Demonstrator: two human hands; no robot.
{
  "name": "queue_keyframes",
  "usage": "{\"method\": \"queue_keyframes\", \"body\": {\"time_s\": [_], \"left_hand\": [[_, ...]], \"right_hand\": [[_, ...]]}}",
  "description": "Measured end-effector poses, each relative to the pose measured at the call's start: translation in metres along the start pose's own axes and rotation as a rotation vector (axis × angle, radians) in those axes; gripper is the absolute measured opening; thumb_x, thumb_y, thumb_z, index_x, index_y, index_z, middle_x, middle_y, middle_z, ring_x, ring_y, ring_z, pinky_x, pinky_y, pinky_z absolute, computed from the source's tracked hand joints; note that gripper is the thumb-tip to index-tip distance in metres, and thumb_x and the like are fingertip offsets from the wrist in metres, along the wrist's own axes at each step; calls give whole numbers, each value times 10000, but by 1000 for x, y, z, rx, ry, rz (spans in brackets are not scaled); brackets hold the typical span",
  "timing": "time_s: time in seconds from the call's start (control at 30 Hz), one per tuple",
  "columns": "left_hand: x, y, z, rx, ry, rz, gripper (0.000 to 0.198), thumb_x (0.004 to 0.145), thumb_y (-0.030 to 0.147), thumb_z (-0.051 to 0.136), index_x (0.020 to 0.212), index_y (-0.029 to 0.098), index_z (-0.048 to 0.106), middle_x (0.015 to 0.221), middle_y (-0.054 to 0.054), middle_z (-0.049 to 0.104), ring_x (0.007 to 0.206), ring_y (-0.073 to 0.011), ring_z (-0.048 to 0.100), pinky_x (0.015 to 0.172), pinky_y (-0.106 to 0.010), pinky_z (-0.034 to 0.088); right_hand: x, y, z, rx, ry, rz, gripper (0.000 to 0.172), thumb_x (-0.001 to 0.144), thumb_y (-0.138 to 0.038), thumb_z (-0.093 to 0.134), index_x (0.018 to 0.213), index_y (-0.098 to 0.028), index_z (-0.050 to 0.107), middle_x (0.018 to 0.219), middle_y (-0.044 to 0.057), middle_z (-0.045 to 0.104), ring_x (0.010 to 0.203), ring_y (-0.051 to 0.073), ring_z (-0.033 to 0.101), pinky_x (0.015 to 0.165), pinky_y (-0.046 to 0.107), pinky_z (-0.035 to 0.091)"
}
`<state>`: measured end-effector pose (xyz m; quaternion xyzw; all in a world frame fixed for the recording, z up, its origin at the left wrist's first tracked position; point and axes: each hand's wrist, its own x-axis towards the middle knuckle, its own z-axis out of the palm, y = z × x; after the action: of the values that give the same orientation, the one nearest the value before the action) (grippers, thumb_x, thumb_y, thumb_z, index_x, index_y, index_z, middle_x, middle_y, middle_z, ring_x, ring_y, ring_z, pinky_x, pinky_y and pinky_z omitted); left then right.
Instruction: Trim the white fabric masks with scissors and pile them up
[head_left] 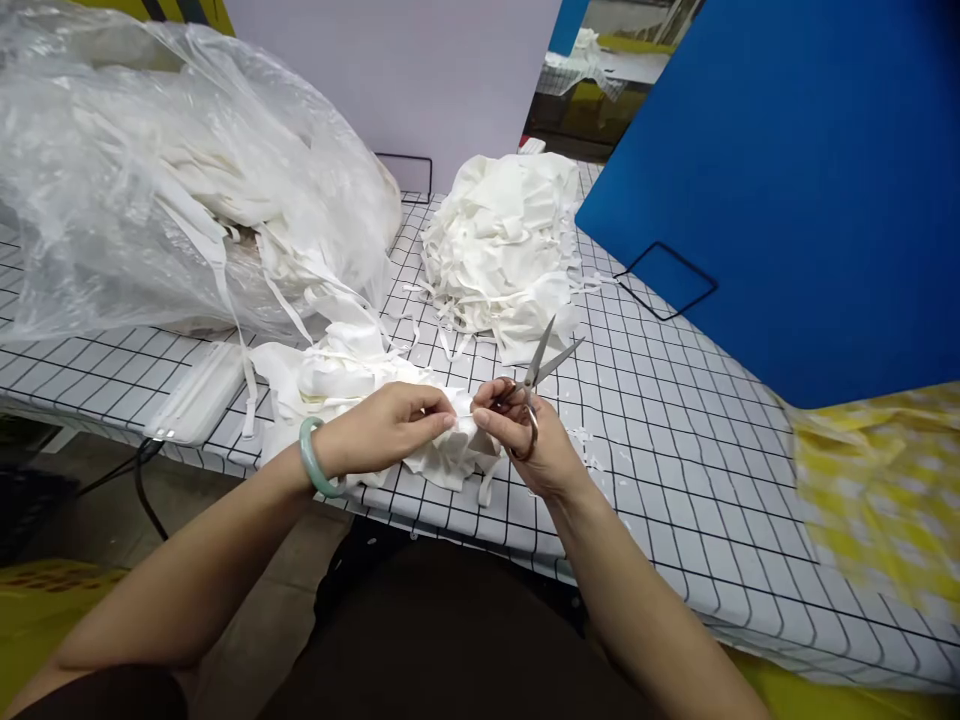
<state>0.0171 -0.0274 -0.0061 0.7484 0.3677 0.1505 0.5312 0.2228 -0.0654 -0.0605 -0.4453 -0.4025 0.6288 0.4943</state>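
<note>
Head view, clock centred on our hands. With the left hand (382,428) we pinch a white cloth piece (463,405) between thumb and finger; the right hand (549,455) carries scissors (531,380), blades parted toward 1 o'clock, thumb and fingertips apparently pinching the piece's other side. We judge the work part-way: clippings (591,455) lie at 3 o'clock, a white heap (510,230) at 12, and the plastic bag (315,150) at 10 holds more; which stock is finished, we cannot tell. The table's near edge (517,545) runs close at 6. Widest room: 4 o'clock, below the blue panel (787,180).
</note>
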Motion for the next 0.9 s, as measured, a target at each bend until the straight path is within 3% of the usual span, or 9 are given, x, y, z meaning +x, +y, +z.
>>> {"method": "queue_keyframes", "body": {"time_s": [0.1,0.2,0.27,0.37,0.43,0.53,0.63,0.77,0.9], "left_hand": [[-4,-4,3,-282,-123,-79,347,918,450,602,900,126,722,586,33,457,518,-83,376,472,-203,292],[-7,-5,11,-611,-87,-107,367,899,470,624,907,117,726,566,66,318,482,-60,246,440,-197,191],[-7,-3,18,-716,-48,-84,324,901,430,636,866,122,732,614,41,384,507,-61,275,453,-200,238],[-4,1,32,-682,41,87,274,925,359,631,805,139,742,945,-71,585,778,-128,541,700,-259,484],[0,2,43,-700,116,199,288,940,365,618,782,150,726,1132,-102,581,966,-184,581,881,-323,508],[5,-3,59,-761,254,196,329,956,423,586,786,159,682,1074,-94,574,723,-127,541,690,-309,519],[5,-9,70,-624,412,181,326,986,420,541,822,169,671,988,-72,534,634,-105,462,570,-284,457],[3,-12,81,-342,476,270,316,1030,360,459,861,188,663,947,-97,534,988,-228,552,734,-331,505],[3,-11,92,-211,453,305,305,1043,297,415,847,185,622,1055,-110,531,1087,-242,538,876,-378,503]], "right_hand": [[3,-1,-5,27,-62,5,331,722,-364,873,952,-234,674,804,-15,595,711,131,545,617,252,438],[1,5,-9,-18,-140,-22,366,725,-387,872,992,-242,667,912,4,633,834,164,598,745,291,483],[-3,14,-8,-41,-167,5,353,729,-408,866,952,-233,656,898,4,635,825,168,602,756,298,484],[-6,31,-2,29,-143,68,403,706,-504,856,867,-217,622,779,-14,599,698,147,562,679,287,474],[-8,38,4,83,-137,64,464,688,-587,835,850,-209,619,755,-9,591,685,154,563,673,299,487],[-12,34,4,-2,-158,34,459,721,-610,796,855,-206,625,767,5,609,711,176,587,697,329,501],[-26,18,-7,-353,-73,-54,393,784,-567,759,903,-220,619,878,31,636,819,214,601,783,375,488],[-52,-2,-21,-860,17,-154,431,781,-638,719,813,-214,647,850,60,617,879,264,568,834,428,446],[-68,-5,-25,-1010,-10,-122,492,766,-695,700,720,-207,655,693,40,597,705,216,551,732,387,434]]}}
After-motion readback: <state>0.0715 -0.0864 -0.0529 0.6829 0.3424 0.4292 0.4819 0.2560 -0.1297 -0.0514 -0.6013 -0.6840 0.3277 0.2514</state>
